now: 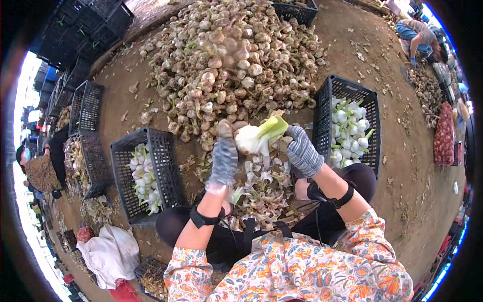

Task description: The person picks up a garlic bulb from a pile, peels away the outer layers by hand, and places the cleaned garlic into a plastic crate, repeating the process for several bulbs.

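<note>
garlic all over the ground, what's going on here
A seated person in patterned gloves is handling one garlic bulb: the left hand holds it, and the right hand is at its green stalk, grip unclear. Ahead lies a big heap of brownish garlic; loose peelings lie between the legs. The left crate and right crate hold whiter bulbs.

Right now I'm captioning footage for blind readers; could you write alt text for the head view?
A gloved left hand holds a white garlic bulb with a green stalk, the gloved right hand close beside the stalk, above scattered skins. Beyond lies a large heap of browner garlic; a left crate and a right crate, both black, hold white bulbs.
</note>
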A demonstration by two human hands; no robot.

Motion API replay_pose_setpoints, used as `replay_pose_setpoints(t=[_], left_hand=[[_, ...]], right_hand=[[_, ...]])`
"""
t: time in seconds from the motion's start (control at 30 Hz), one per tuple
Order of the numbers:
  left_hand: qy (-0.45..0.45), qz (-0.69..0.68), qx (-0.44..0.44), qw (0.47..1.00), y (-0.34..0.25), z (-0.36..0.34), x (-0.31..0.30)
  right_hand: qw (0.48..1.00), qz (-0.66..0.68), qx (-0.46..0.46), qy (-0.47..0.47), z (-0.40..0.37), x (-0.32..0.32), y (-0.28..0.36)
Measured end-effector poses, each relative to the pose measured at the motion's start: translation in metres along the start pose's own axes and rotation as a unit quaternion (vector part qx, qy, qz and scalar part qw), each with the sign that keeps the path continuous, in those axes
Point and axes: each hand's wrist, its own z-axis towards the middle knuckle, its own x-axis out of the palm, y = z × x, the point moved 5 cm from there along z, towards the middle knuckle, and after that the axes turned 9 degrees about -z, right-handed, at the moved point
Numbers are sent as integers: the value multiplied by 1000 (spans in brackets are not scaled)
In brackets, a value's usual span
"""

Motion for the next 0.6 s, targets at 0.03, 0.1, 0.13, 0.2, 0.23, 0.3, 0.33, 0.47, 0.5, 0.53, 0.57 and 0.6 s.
replay_pose_setpoints(t=[0.03, 0.1, 0.13, 0.2, 0.23, 0.3, 0.33, 0.47, 0.5, 0.53, 0.57, 0.6], left_hand=[[2, -2, 0, 1000, 7, 1, -1], [36, 108, 267, 957, 1, 0, 3], [63, 193, 321, 925, -18, -23, 26], [97, 173, 246, 949, -16, -19, 24], [129, 150, 172, 965, -14, -16, 24], [133, 121, 123, 976, -14, -14, 15], [131, 58, 78, 987, -8, -9, 6], [49, 139, 162, 976, -18, -12, 6], [-4, 314, 327, 891, -32, -19, 11], [-36, 327, 324, 887, -34, -22, 8], [-37, 326, 324, 887, -33, -25, 11], [-36, 273, 309, 910, -32, -28, 16]], right_hand=[[1000, -2, 0, -1, 2, 2, -13], [978, -54, -150, -135, 7, -1, -36], [974, -65, -162, -143, 7, -1, -32], [991, 88, -58, -78, 8, -2, -31], [971, 236, 44, -9, 9, 4, -38], [966, 247, -70, 9, 15, 4, -36], [932, 361, 37, 7, 12, 6, -46], [902, 410, 133, 8, 10, 8, -69], [902, 410, 132, 6, 9, 10, -67], [961, 272, 42, -37, 7, 9, -58], [988, 124, -50, -77, 3, 11, -44], [983, -27, -141, -113, 1, 12, -30]])
